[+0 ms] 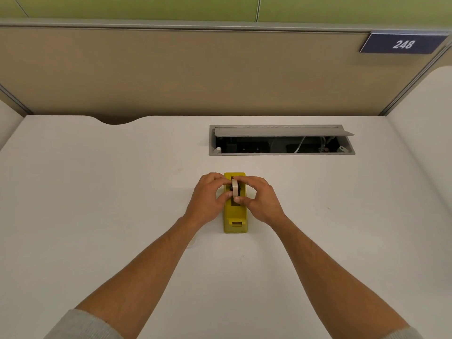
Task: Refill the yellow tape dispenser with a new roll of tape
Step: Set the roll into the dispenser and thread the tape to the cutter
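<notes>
The yellow tape dispenser (235,216) lies on the white desk (97,192), its cutter end toward me. A roll of clear tape (235,187) on a black hub stands on edge over the dispenser's dark slot. My left hand (208,199) pinches the roll from the left with thumb and fingers. My right hand (259,199) grips it from the right, thumb at the roll's near edge. Whether the hub sits in the slot is hidden by my fingers.
An open grey cable hatch (281,140) with wires inside is set into the desk behind the dispenser. A beige partition (195,69) with a blue "248" sign (402,44) closes the back. A small pale object (192,243) peeks out under my left forearm.
</notes>
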`<state>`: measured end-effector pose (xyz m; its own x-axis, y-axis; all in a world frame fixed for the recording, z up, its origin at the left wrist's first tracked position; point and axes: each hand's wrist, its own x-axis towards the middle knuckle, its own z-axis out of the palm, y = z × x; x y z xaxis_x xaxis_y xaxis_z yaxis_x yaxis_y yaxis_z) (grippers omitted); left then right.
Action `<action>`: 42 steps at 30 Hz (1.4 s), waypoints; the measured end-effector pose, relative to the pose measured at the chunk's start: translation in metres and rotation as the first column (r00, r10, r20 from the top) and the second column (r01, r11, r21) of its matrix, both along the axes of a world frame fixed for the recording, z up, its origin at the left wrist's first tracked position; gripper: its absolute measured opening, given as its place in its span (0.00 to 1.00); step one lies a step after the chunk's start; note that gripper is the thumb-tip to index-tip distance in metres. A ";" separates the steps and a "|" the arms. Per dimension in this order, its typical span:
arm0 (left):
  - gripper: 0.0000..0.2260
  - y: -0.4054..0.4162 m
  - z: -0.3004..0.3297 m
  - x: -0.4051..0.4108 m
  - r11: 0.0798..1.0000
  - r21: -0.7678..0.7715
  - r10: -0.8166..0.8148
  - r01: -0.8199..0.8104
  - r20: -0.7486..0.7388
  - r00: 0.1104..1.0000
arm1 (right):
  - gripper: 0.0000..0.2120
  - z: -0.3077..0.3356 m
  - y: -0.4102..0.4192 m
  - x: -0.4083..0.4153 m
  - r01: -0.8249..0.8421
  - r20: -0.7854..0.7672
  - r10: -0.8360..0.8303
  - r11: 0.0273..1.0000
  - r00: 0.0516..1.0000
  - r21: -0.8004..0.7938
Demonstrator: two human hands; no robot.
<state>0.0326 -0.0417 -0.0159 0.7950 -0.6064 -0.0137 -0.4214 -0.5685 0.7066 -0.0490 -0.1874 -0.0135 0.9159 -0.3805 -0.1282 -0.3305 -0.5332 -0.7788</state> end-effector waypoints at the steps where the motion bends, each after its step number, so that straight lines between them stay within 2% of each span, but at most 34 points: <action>1: 0.14 0.000 0.000 0.000 1.000 0.003 -0.011 0.011 0.001 1.000 | 0.25 0.000 0.000 0.000 0.004 0.000 -0.004 1.000 1.000 0.004; 8: 0.14 -0.001 0.002 0.004 0.995 0.045 -0.090 0.089 0.022 0.996 | 0.25 0.000 0.001 0.001 0.010 -0.003 -0.010 1.000 1.000 0.004; 21: 0.14 0.000 0.002 0.007 0.992 0.043 -0.122 0.123 -0.011 0.992 | 0.25 0.000 0.000 0.004 -0.013 0.009 0.013 1.000 1.000 -0.017; 26: 0.13 0.001 -0.001 0.006 0.992 0.030 -0.126 0.126 -0.002 0.992 | 0.25 -0.005 0.001 0.002 -0.046 0.030 0.048 0.997 0.998 -0.060; 42: 0.14 -0.004 0.000 0.005 0.992 0.067 -0.107 0.104 0.040 0.994 | 0.26 -0.013 -0.001 0.006 -0.032 0.026 0.033 0.998 0.999 -0.059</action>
<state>0.0373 -0.0456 -0.0163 0.7276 -0.6856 -0.0225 -0.5107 -0.5632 0.6496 -0.0433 -0.1881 -0.0262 0.9307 -0.3565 -0.0813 -0.2914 -0.5887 -0.7541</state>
